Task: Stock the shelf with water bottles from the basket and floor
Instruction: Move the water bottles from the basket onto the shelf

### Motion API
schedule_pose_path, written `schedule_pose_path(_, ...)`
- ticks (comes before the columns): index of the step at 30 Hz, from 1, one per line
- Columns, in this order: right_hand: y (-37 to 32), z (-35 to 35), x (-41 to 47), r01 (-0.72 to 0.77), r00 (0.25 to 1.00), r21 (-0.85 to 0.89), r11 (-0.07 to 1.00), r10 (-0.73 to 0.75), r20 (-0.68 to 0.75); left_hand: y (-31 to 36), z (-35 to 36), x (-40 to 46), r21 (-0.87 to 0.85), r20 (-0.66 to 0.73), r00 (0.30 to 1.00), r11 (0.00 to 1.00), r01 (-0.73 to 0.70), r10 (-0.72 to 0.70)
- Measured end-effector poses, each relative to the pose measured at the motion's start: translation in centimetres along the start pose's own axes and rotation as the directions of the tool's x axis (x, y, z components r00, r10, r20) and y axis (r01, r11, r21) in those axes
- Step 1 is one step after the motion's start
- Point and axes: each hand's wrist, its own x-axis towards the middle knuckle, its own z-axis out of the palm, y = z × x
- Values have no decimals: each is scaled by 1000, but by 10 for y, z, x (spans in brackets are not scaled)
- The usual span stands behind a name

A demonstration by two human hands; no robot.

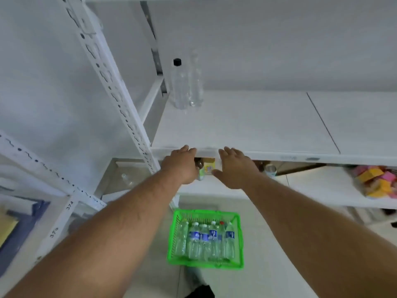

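White metal shelf (247, 125) fills the centre and right of the frame, its flat boards smooth and matte, with a dark seam running down between two panels at right. Both bare forearms reach up from the lower corners toward its front lip. Left hand (180, 164) lies palm down, fingers straight and close together, tips touching the shelf edge. Right hand (235, 166) is also palm down, fingers spread a little wider, thumb out to the left, tips at the same edge. Neither hand holds anything.

Two clear plastic bottles (187, 84) stand upright, touching, at the shelf's back left corner; one has a black cap, the other's cap is too faint to tell. Green plastic basket (178, 250), open lattice walls, sits on the pale tiled floor at lower centre, holding a row of clear water bottles (204, 239), several with blue labels. Perforated white upright (111, 82) slants across the upper left. Coloured packets (376, 181) lie on the lower shelf at right.
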Motion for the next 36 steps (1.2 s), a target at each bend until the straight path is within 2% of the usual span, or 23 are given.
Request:
schedule_pose_path(2, 14, 27, -23, -18, 999, 2, 1000, 18, 46, 7, 30, -16, 1, 26, 1000, 1000, -16, 16)
schedule_pose_path(5, 30, 65, -54, -56, 993, 23, 998, 53, 110, 13, 78, -38, 19, 138, 990, 1000, -9, 6)
schedule_pose_path(10, 43, 117, -85, -144, 962, 72, 987, 122, 245, 7, 137, -61, -33, 248, 969, 999, 31, -22)
schedule_pose_path(16, 36, 174, -86, -251, 912, 112, 961, 197, 359, -38, 195, -64, -127, 361, 922, 973, 194, -137)
schedule_pose_path(24, -15, 274, -34, -388, 824, 167, 906, 260, 504, -129, 279, -26, -275, 506, 836, 880, 387, -210)
schedule_pose_path(30, -19, 368, 26, -557, 729, 243, 794, 327, 602, -171, 360, 31, -427, 493, 830, 758, 493, -262)
schedule_pose_path(36, 6, 494, 99, -691, 659, 321, 648, 384, 647, -182, 478, 83, -486, 504, 809, 675, 556, -303)
